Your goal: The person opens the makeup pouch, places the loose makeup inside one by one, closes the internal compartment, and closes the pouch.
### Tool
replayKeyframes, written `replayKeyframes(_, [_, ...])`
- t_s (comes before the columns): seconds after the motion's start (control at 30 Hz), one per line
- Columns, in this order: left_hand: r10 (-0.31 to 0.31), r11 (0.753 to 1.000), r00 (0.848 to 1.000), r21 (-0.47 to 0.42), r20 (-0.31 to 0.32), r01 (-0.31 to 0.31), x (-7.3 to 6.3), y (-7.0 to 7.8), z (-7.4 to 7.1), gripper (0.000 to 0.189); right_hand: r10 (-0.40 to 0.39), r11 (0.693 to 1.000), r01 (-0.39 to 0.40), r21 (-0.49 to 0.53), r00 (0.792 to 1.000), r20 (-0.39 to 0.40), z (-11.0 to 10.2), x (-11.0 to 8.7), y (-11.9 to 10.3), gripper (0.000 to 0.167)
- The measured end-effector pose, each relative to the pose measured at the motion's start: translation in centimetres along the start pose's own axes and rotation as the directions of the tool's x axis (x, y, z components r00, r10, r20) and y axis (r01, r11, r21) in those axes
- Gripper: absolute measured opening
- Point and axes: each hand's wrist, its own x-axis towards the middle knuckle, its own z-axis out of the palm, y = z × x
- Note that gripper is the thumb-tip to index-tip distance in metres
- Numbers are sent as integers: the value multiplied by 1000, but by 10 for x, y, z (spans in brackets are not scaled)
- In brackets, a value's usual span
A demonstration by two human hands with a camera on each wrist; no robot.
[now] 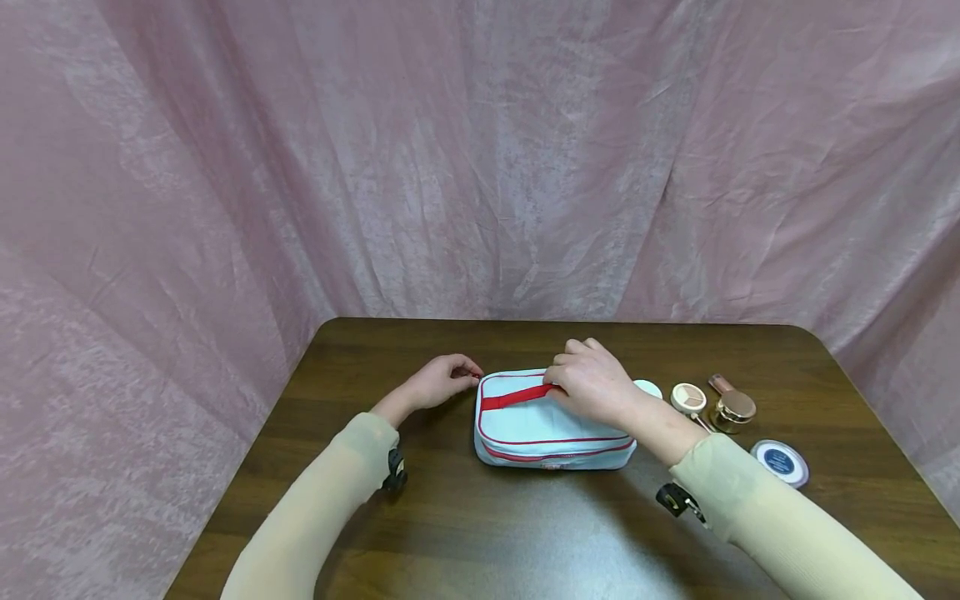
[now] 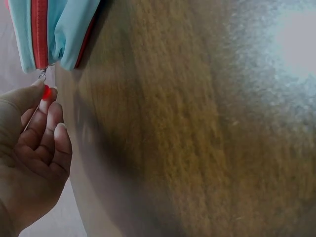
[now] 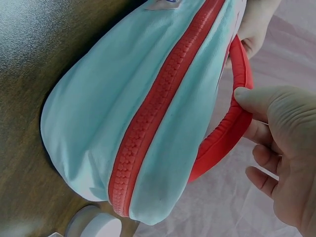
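A pink crushed-velvet curtain [image 1: 525, 167] fills the upper part of the head view, and below it spreads a dark brown wood-grained table [image 1: 450, 533] with rounded far corners. Near the middle of that view, the pale blue fabric bag with red piping [image 1: 558, 423] sits on the table between my hands.

My right hand [image 1: 596, 385] is over the bag's top, thumb and forefinger pinching its padded red fabric strap handle [image 3: 232, 131], the other fingers loosely bent. My left hand [image 1: 438, 382] is at the bag's left end. A chunky red zip [image 3: 160, 103] crosses the right wrist view diagonally, its teeth meshed where I see them.

At the right of the head view lie a round white case with a blue label [image 1: 780, 462], a round gold compact [image 1: 735, 406], a round three-shade palette [image 1: 688, 398] and, partly hidden beside the bag, a round white piece [image 1: 648, 388].

Smallest is the red zip pull [image 2: 47, 92] at upper left in the left wrist view: my left thumb and forefinger pinch it, with the remaining fingers curved.

I judge the step to be working the zip from one end; which way, I cannot tell. The next move seems to call for a steady handle and a pull in line with the teeth.
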Motion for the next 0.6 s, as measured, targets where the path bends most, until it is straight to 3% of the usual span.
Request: replayKeyframes(0.6, [-8, 1000, 997, 16, -71, 9, -15, 5, 9, 13, 81, 997, -81, 6, 996, 43, -3, -4, -1, 17])
